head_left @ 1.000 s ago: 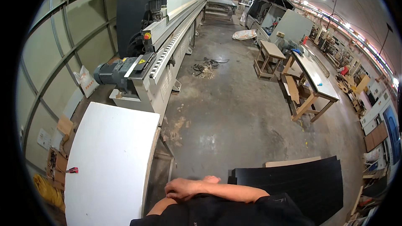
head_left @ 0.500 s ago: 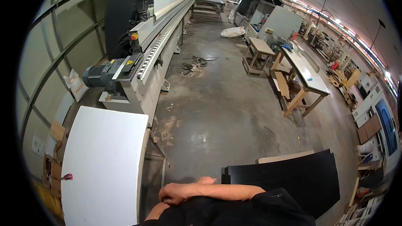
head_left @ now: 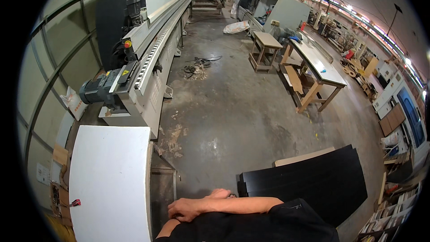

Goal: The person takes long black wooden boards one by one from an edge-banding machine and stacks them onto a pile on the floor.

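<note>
My arms are crossed in front of my black shirt. My right hand (head_left: pixel 184 209) lies at the left end of the crossed arms, its fingers curled over my left arm (head_left: pixel 169 229). Beyond my right forearm, part of my left hand (head_left: pixel 218 194) shows; its fingers are mostly hidden, and a small dark spot beside them is too small to make out. Nearest to the left hand is a stack of black panels (head_left: pixel 304 179) on the right. A white tabletop (head_left: pixel 112 179) stands to my left, with a small red and black tool (head_left: pixel 75 203) at its left edge.
A long edge-processing machine (head_left: pixel 154 58) with a motor runs ahead on the left. Ahead right stand a small wooden stool-like table (head_left: pixel 267 40) and a white-topped workbench (head_left: pixel 320 60). Dark cables (head_left: pixel 199 66) lie on the concrete floor. A white sack (head_left: pixel 236 28) lies farther off.
The view has shifted a little, so the machine and benches sit farther left and the white tabletop lower. My arms stay crossed; a little more shows beside my left hand's fingers.
</note>
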Demonstrator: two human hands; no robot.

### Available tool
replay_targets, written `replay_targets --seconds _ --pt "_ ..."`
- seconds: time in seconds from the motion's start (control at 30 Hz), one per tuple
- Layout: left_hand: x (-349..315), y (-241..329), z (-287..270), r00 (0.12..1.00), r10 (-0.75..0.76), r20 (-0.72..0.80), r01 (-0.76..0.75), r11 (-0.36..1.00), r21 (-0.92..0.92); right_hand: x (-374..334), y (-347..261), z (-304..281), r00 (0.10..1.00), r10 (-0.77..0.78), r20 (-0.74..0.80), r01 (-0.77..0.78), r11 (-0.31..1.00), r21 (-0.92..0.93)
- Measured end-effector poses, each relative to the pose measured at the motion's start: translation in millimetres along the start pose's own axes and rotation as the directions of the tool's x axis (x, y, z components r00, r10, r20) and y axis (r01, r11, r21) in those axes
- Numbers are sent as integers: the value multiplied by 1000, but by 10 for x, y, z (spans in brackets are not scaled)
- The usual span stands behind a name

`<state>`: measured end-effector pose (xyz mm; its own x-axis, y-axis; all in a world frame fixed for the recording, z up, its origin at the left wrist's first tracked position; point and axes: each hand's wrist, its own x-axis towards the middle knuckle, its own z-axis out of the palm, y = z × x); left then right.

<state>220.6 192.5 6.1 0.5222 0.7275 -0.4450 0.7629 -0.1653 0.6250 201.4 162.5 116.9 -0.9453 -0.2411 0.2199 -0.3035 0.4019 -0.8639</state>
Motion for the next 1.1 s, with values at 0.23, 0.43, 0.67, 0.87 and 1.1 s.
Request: replay_targets --seconds 0.23,0.43,0.67,0.87,1.1 --pt "-78 -73 39 999 -41 -25 39 997 -72 -39 40 69 999 49 -21 -47 996 81" --pt "-76 -86 57 996 -88 2 88 993 -84 -57 -38 67 997 49 -62 -44 995 88" --pt "-13 -55 59 990 -143 7 142 984 -108 -107 -16 72 999 44 -25 -43 998 46" --pt "80 -206 212 988 -155 -16 154 986 -57 -119 -88 68 994 111 11 -112 993 50" --pt "24 -351 310 992 -126 2 126 990 -67 -111 -6 12 998 -62 0 61 998 31"
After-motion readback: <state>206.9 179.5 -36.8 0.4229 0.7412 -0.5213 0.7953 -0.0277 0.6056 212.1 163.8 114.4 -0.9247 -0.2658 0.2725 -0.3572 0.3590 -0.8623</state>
